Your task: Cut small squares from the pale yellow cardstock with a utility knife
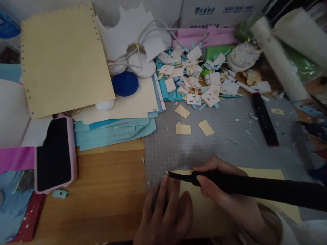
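A sheet of pale yellow paper (209, 214) lies on the grey cutting mat (163, 154) near the front edge. My left hand (165, 214) presses on its left end, fingertips stretched toward the top corner, the thumb side partly bent. My right hand (237, 204) is closed around a long black craft knife (276, 192). The knife's thin dark blade points left and meets the paper's upper left corner, right by my left fingertips. Beyond the hands lie three small yellow paper rectangles, one being this cut piece (183, 129). The sheet's lower part is shaded and partly covered by my hands.
A heap of small paper faces (191, 75) stands behind the mat. A black marker (265, 119) lies at right. Left are a phone (55, 154), stacked blue sheets (114, 134), a large punched yellow sheet (66, 61) and a blue lid (125, 83).
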The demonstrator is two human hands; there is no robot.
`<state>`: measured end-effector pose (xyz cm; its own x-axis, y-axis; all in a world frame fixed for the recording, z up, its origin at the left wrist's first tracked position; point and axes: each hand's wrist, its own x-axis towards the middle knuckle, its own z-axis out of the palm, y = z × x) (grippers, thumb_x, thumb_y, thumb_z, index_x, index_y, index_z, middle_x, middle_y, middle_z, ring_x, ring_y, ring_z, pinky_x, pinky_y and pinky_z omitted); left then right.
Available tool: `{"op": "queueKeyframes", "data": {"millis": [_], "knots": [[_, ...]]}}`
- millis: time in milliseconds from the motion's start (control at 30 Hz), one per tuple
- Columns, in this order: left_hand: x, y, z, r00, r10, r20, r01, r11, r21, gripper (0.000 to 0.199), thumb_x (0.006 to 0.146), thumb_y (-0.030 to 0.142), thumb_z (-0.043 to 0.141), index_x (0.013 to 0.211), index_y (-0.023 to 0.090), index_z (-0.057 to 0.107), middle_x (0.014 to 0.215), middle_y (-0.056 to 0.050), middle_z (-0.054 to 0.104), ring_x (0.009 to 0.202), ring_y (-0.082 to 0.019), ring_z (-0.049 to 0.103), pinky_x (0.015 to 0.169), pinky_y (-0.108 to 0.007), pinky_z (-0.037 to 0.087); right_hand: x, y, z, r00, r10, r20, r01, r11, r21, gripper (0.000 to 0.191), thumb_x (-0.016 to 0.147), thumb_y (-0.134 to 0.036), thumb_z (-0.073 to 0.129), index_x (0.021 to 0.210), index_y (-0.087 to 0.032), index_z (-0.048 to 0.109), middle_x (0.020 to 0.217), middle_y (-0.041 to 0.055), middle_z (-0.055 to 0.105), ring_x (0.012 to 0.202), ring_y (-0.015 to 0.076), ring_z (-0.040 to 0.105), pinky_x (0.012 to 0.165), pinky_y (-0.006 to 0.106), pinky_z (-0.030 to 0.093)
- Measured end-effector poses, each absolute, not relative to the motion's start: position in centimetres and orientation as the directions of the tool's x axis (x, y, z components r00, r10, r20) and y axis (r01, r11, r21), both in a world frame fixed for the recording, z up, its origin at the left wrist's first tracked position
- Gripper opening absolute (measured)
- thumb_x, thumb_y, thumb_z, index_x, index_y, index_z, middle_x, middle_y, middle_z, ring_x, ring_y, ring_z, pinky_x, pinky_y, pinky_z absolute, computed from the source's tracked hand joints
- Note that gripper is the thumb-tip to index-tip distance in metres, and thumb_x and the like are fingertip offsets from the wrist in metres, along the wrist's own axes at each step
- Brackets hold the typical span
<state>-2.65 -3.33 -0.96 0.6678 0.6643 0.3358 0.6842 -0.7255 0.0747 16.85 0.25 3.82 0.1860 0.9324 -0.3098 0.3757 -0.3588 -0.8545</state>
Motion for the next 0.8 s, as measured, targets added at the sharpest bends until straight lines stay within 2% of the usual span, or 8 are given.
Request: {"op": "queueKeyframes", "data": {"millis": [100,267,400,600,800], "knots": [[-2.71,-3.31,-0.97,0.667,0.667,0.332,0.685,-0.724,0.081,0.026,0.088,0.026,0.068,0.114,0.022,0.064,0.134,-0.017,0.063,0.148,-0.037,0.031,0.12,-0.049,0.022,16.88,0.47,3.62,0.18,0.948,-0.263,0.358,-0.312,-0.88,0.013,0.084,-0.038,0.07,0.08,-0.025,0.068,0.059,-0.0044,0.063,0.046,0.0101,0.055,0.044,0.022,0.044],[-2.67,-3.31,-0.98,0.668,0.665,0.334,0.686,-0.724,0.069,0.023,0.09,0.028,0.066,0.112,0.021,0.065,0.136,-0.017,0.062,0.147,-0.037,0.034,0.12,-0.049,0.021,17.36,0.92,3.03,0.147,0.981,-0.124,0.285,-0.162,-0.945,0.01,0.085,-0.034,0.069,0.08,-0.026,0.068,0.05,-0.0059,0.06,0.045,0.0126,0.059,0.049,0.025,0.05],[-2.61,-3.4,-0.98,0.661,0.671,0.335,0.693,-0.717,0.069,0.024,0.09,0.028,0.066,0.112,0.021,0.064,0.134,-0.016,0.063,0.145,-0.037,0.037,0.12,-0.049,0.022,17.27,0.76,2.88,0.116,0.981,-0.153,0.222,-0.176,-0.959,0.011,0.088,-0.037,0.068,0.086,-0.026,0.068,0.054,-0.0059,0.063,0.048,0.013,0.061,0.05,0.025,0.051],[-2.66,-3.56,-0.93,0.669,0.664,0.333,0.687,-0.724,0.063,0.025,0.089,0.028,0.068,0.112,0.021,0.064,0.132,-0.017,0.064,0.138,-0.037,0.048,0.12,-0.049,0.022,16.87,1.11,3.14,0.098,0.983,-0.153,0.278,-0.175,-0.945,0.009,0.086,-0.034,0.068,0.082,-0.025,0.068,0.053,-0.006,0.06,0.049,0.0137,0.062,0.053,0.026,0.053],[-2.72,-3.46,-1.0,0.669,0.663,0.336,0.686,-0.724,0.064,0.027,0.088,0.03,0.069,0.113,0.021,0.064,0.132,-0.016,0.065,0.135,-0.036,0.051,0.12,-0.049,0.023,16.88,1.1,3.21,0.101,0.984,-0.15,0.286,-0.173,-0.942,0.01,0.086,-0.036,0.069,0.083,-0.026,0.069,0.052,-0.0058,0.061,0.052,0.0143,0.064,0.057,0.027,0.055]]}}
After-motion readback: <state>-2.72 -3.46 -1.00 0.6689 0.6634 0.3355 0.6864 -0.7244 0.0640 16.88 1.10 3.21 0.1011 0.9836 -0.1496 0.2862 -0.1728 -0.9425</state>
